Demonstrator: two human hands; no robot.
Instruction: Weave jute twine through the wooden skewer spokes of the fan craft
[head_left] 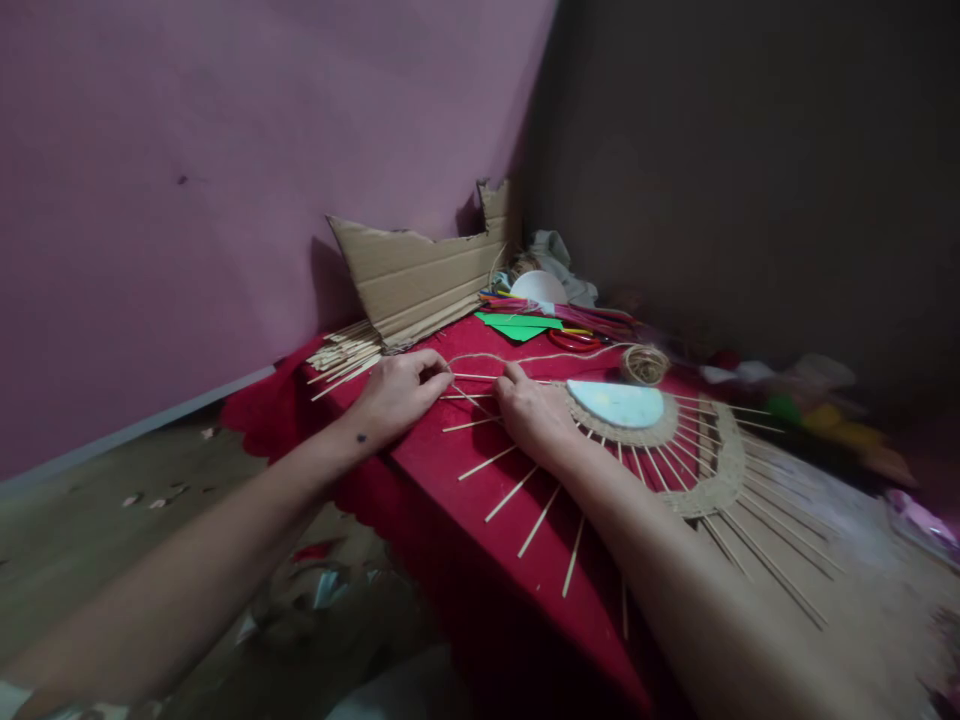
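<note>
A half-round frame of thin wooden sticks (510,494) spreads out like a fan on the red cloth. At its middle sits a pale blue half-disc (619,403), edged with a woven twine band; a wider woven band (729,460) crosses the sticks further out on the right. My left hand (405,392) is closed in a pinch on a thin strand of twine (471,398), left of the stick ends. My right hand (534,408) is curled over the frame's left side, fingers closed around a stick; its fingertips are partly hidden. Loose twine runs to a ball of twine (645,365).
Torn cardboard (427,275) leans on the wall behind a bundle of sticks (345,350). Green paper (519,325), red-handled scissors (574,340) and a white bowl (538,287) lie at the back. The red-covered table (450,480) has its edge near my forearms.
</note>
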